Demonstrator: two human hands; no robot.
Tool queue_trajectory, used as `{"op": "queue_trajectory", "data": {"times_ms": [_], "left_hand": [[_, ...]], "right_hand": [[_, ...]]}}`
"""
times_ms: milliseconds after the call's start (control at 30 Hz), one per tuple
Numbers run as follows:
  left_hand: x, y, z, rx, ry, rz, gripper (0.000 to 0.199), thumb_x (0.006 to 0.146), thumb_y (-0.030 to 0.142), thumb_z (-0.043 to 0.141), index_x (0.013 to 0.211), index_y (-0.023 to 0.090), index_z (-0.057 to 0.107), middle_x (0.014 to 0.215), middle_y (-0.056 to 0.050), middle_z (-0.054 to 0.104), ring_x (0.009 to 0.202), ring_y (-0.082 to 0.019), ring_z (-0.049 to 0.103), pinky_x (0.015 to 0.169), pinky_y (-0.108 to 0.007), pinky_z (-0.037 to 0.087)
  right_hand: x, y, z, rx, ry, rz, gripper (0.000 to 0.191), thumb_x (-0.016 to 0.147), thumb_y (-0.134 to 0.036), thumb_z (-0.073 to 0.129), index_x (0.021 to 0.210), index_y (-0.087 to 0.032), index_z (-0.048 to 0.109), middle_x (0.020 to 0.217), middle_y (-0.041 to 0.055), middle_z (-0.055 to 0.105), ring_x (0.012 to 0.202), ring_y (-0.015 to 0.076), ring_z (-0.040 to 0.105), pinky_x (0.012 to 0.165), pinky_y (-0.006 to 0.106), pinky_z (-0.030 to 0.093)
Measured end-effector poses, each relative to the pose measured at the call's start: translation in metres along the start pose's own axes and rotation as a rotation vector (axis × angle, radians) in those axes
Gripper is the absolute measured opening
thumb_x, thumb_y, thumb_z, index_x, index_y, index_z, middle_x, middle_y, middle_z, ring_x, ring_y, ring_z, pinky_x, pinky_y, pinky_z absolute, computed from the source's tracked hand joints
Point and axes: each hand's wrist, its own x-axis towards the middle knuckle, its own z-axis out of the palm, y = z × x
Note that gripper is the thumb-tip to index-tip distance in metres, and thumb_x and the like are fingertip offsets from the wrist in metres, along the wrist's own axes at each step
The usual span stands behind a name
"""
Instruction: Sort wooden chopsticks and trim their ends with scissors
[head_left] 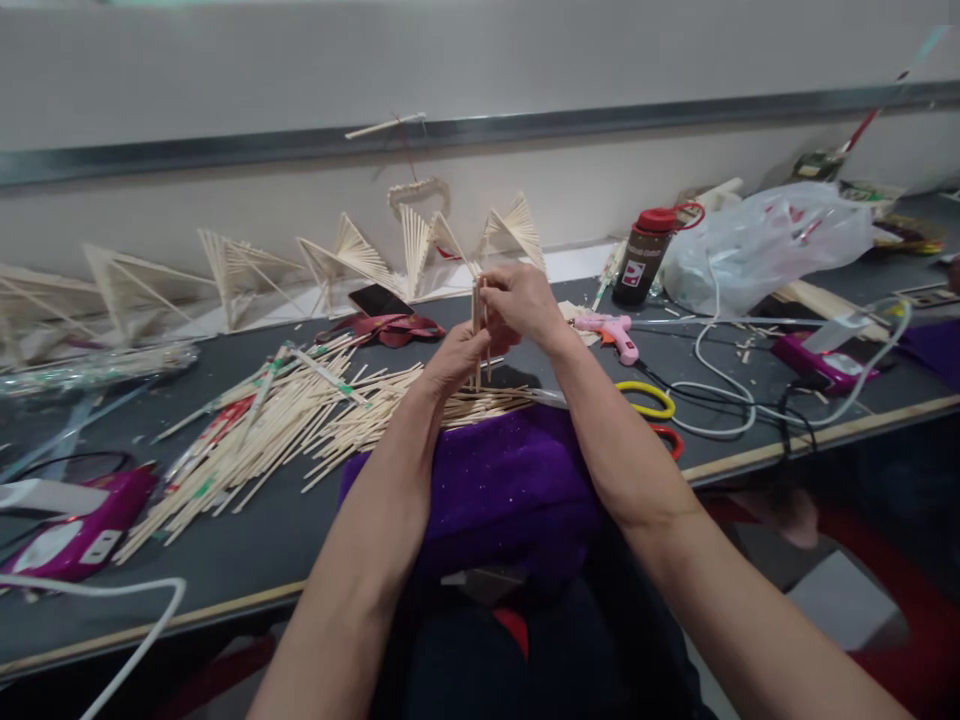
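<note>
Several thin wooden sticks (476, 310) stand upright between my two hands, above the table's middle. My left hand (459, 352) is closed round their lower part. Higher up, my right hand (517, 300) pinches the same sticks near their tops. Below and to the left lies a big loose pile of wooden sticks (285, 430), some in red and green wrappers. A purple cloth (510, 480) hangs over the table's front edge under my forearms. Fan-shaped stick structures (360, 255) stand in a row along the wall behind.
A pink glue gun (619, 335), scissors with yellow and red handles (649, 400) and a dark bottle (645, 255) are to the right, with a plastic bag (772, 240), white cables and a magenta device (825, 365). Another magenta device (82, 530) lies at the left.
</note>
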Motion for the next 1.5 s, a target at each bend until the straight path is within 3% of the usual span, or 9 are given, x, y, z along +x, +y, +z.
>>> {"op": "queue_trajectory", "data": {"times_ms": [233, 467, 667, 1000, 1100, 1233, 1300, 1367, 1500], "left_hand": [[-0.004, 0.007, 0.004, -0.018, 0.067, 0.014, 0.043, 0.063, 0.049, 0.071, 0.084, 0.011, 0.067, 0.081, -0.011, 0.069, 0.08, -0.02, 0.065, 0.08, -0.035, 0.049], [0.016, 0.002, 0.007, -0.057, 0.168, 0.196, 0.041, 0.058, 0.046, 0.075, 0.079, 0.012, 0.065, 0.075, -0.003, 0.066, 0.075, -0.015, 0.063, 0.079, -0.034, 0.05], [0.016, -0.011, 0.008, 0.01, 0.135, 0.088, 0.045, 0.059, 0.049, 0.073, 0.08, 0.01, 0.067, 0.074, -0.007, 0.068, 0.075, -0.018, 0.065, 0.078, -0.034, 0.05], [0.011, -0.013, 0.002, 0.016, 0.13, 0.036, 0.044, 0.059, 0.05, 0.073, 0.074, 0.009, 0.067, 0.071, -0.01, 0.069, 0.072, -0.02, 0.066, 0.077, -0.037, 0.051], [0.01, -0.011, 0.0, 0.01, 0.125, 0.049, 0.043, 0.061, 0.048, 0.072, 0.077, 0.009, 0.067, 0.073, -0.01, 0.069, 0.072, -0.02, 0.066, 0.077, -0.036, 0.051], [0.003, 0.003, -0.009, -0.033, 0.123, 0.149, 0.045, 0.067, 0.045, 0.069, 0.097, 0.012, 0.065, 0.088, -0.01, 0.07, 0.081, -0.018, 0.066, 0.079, -0.034, 0.051], [-0.002, 0.013, -0.016, -0.05, 0.181, 0.209, 0.046, 0.07, 0.045, 0.067, 0.104, 0.014, 0.062, 0.09, -0.01, 0.07, 0.082, -0.018, 0.066, 0.076, -0.031, 0.052], [-0.009, 0.022, -0.024, -0.054, 0.302, 0.272, 0.043, 0.074, 0.046, 0.063, 0.104, 0.015, 0.062, 0.084, -0.009, 0.07, 0.07, -0.014, 0.066, 0.063, -0.024, 0.052], [-0.029, 0.038, -0.038, -0.108, 0.61, 0.426, 0.03, 0.08, 0.042, 0.058, 0.093, 0.016, 0.063, 0.054, 0.001, 0.061, 0.035, -0.004, 0.044, 0.034, -0.015, 0.031]], "right_hand": [[-0.007, -0.012, -0.003, 0.071, -0.135, -0.112, 0.02, 0.079, -0.017, 0.045, 0.074, -0.015, 0.064, 0.068, -0.0005, 0.058, 0.065, 0.0088, 0.048, 0.064, 0.021, 0.035], [-0.008, -0.024, -0.011, 0.018, -0.008, -0.08, 0.024, 0.077, -0.016, 0.047, 0.093, -0.019, 0.065, 0.082, 0.0004, 0.062, 0.079, 0.0116, 0.054, 0.069, 0.021, 0.037], [-0.005, -0.004, -0.003, -0.057, -0.113, -0.038, 0.017, 0.073, -0.012, 0.048, 0.072, -0.015, 0.065, 0.066, 0.0016, 0.058, 0.067, 0.0113, 0.05, 0.062, 0.023, 0.035], [-0.006, -0.002, -0.001, -0.021, -0.145, -0.091, 0.016, 0.075, -0.015, 0.048, 0.069, -0.016, 0.063, 0.065, 0.0014, 0.057, 0.065, 0.011, 0.049, 0.062, 0.025, 0.035], [-0.006, -0.002, 0.003, -0.047, -0.091, -0.11, 0.018, 0.077, -0.016, 0.048, 0.076, -0.016, 0.066, 0.068, 0.0017, 0.059, 0.068, 0.0116, 0.052, 0.064, 0.025, 0.036], [-0.007, -0.009, 0.0, -0.022, 0.141, -0.049, 0.026, 0.083, -0.021, 0.045, 0.1, -0.019, 0.064, 0.083, 0.0018, 0.063, 0.079, 0.0122, 0.056, 0.071, 0.023, 0.039], [-0.008, -0.014, -0.004, -0.02, 0.244, -0.057, 0.029, 0.085, -0.022, 0.043, 0.108, -0.02, 0.061, 0.09, 0.0018, 0.064, 0.083, 0.0121, 0.056, 0.074, 0.024, 0.04], [-0.01, -0.019, -0.007, -0.027, 0.261, -0.109, 0.03, 0.086, -0.022, 0.042, 0.11, -0.02, 0.061, 0.095, 0.0016, 0.064, 0.085, 0.0119, 0.056, 0.076, 0.024, 0.04], [-0.016, -0.029, 0.005, -0.094, 0.002, -0.215, 0.027, 0.083, -0.024, 0.048, 0.103, -0.022, 0.066, 0.093, 0.0009, 0.066, 0.084, 0.0124, 0.057, 0.073, 0.024, 0.039]]}}
